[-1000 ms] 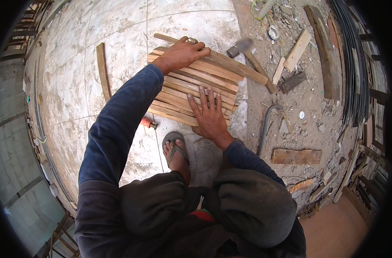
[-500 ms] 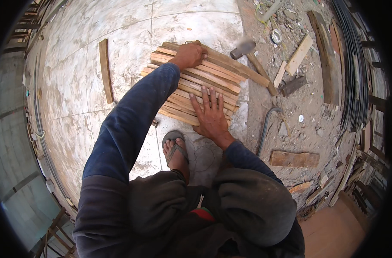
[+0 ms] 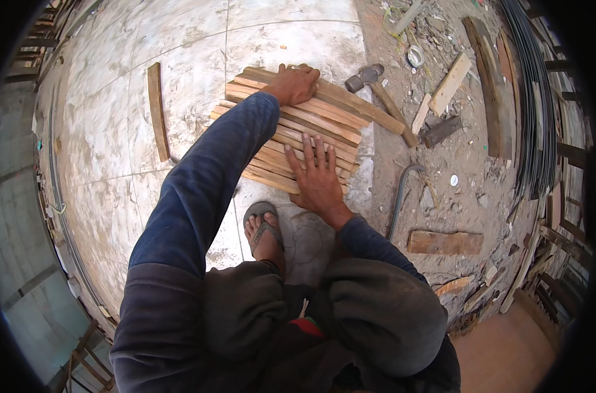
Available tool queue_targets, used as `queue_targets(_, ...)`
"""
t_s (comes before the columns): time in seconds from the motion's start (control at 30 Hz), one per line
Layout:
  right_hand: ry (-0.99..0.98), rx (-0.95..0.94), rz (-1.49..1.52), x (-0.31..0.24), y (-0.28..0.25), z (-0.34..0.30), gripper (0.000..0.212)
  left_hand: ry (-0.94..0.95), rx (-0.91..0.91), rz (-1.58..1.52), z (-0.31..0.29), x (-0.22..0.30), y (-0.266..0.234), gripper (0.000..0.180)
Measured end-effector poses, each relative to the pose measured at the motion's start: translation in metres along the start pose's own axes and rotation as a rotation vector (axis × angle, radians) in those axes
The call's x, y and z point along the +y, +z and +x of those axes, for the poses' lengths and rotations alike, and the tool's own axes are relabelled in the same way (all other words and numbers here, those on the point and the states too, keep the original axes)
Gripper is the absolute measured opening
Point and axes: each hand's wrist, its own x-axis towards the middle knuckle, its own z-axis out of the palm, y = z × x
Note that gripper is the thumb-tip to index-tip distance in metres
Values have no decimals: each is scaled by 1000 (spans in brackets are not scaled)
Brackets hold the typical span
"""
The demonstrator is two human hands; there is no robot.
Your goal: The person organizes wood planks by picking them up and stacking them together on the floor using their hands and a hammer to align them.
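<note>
Several narrow wooden strips (image 3: 321,123) lie side by side on the pale tiled floor, their ends uneven. Along their far side runs a longer, browner wooden strip (image 3: 363,106). My left hand (image 3: 294,86) reaches across and has its fingers bent over the far edge of that longer strip, closed on it; the fingertips are partly hidden. Flat on the nearer strips rests my right hand (image 3: 320,175), fingers spread, holding nothing. A hammer (image 3: 364,78) lies just beyond the longer strip's right end, its wooden handle slanting toward the rubble.
A single strip (image 3: 158,111) lies apart on the left. Right of the tiles, rubble ground holds a bent metal bar (image 3: 398,200), a short board (image 3: 446,242), pale wood offcuts (image 3: 450,84), a long plank (image 3: 491,88) and bundled black rods (image 3: 535,98). My sandalled foot (image 3: 265,229) stands near the strips.
My left hand has slid slightly right along the longer strip. The hammer head, blurred earlier, now shows sharply at rest. My right hand stays flat in place.
</note>
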Motion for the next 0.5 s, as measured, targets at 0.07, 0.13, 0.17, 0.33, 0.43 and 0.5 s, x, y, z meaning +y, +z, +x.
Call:
queue_targets(0.07, 3, 0, 1, 0, 1, 0, 119, -34, -11, 23, 4, 3, -2, 42)
queue_targets(0.13, 2, 2, 5, -1, 3, 0, 122, -2, 51, 4, 6, 0, 0, 44)
queue_targets(0.17, 3, 3, 8, 0, 4, 0, 122, 15, 83, -7, 8, -1, 0, 46)
queue_targets(0.33, -1, -18, 8, 1, 0, 0, 115, 20, 80, 76, 12, 1, -2, 48)
queue_targets(0.43, 0, -18, 8, 1, 0, 0, 115, 47, 38, 150, 13, 3, -7, 46)
queue_targets(0.5, 3, -5, 23, 1, 4, 0, 120, 73, 30, 178, 13, 1, -7, 45)
